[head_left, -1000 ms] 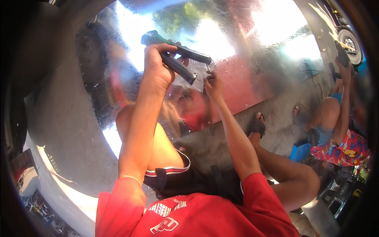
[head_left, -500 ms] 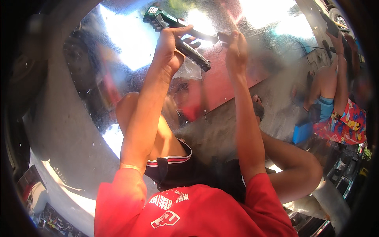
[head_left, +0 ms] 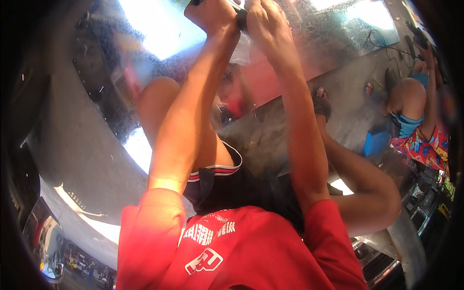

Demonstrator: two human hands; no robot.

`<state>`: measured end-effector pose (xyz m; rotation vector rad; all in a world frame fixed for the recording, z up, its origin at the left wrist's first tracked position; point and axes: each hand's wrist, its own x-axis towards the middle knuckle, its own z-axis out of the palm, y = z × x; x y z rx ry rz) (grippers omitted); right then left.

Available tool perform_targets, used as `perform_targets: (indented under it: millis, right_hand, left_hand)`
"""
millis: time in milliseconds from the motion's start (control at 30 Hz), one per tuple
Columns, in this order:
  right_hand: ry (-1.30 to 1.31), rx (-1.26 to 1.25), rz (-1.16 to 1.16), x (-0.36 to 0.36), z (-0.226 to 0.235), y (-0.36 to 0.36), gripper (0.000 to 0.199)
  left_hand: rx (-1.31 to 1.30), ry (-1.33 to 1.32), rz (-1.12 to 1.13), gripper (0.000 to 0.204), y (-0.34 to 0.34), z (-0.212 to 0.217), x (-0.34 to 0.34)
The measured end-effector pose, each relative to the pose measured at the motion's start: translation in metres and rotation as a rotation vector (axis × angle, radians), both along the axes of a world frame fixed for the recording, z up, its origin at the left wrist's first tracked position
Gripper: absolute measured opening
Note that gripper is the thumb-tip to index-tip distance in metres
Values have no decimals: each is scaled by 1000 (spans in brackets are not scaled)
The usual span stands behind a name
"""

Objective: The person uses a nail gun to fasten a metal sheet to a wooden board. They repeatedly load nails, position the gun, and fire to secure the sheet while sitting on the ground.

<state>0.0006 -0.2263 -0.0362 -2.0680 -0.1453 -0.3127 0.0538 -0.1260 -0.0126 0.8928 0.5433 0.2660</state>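
Note:
Both hands are at the top edge, close together over a shiny sheet of metal. My left hand is closed around a hand riveter, whose dark handle end shows between my hands. Against it, my right hand is wrapped over the handles from the other side. Most of the riveter, including its green head, is hidden by my hands or cut off by the frame.
My bent legs flank the sheet's near edge, with concrete floor beneath. At the right another person in a patterned shirt sits by a blue box. A black cable lies at the upper right.
My hands have moved forward and closer together, up to the picture's top edge. The riveter's spread handles and green head were visible before; now they are mostly covered or out of view.

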Motion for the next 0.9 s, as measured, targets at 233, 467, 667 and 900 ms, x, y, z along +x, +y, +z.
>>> perform_targets:
  millis: [233,467,667,900]
  right_hand:
    - [98,-174,-32,-1,64,-29,28]
    - [-3,-491,-75,-37,36,-5,32]
    - [229,-95,-157,-18,62,-21,36]
    - [-45,-445,-316,-31,55,-23,34]
  left_hand:
    - [-56,-120,-713,38,28,16,-2]
    - [285,-11,-342,39,0,15,-18]
    - [153,-166,-636,45,14,26,-15]
    - [35,-109,-579,38,-3,12,-20]
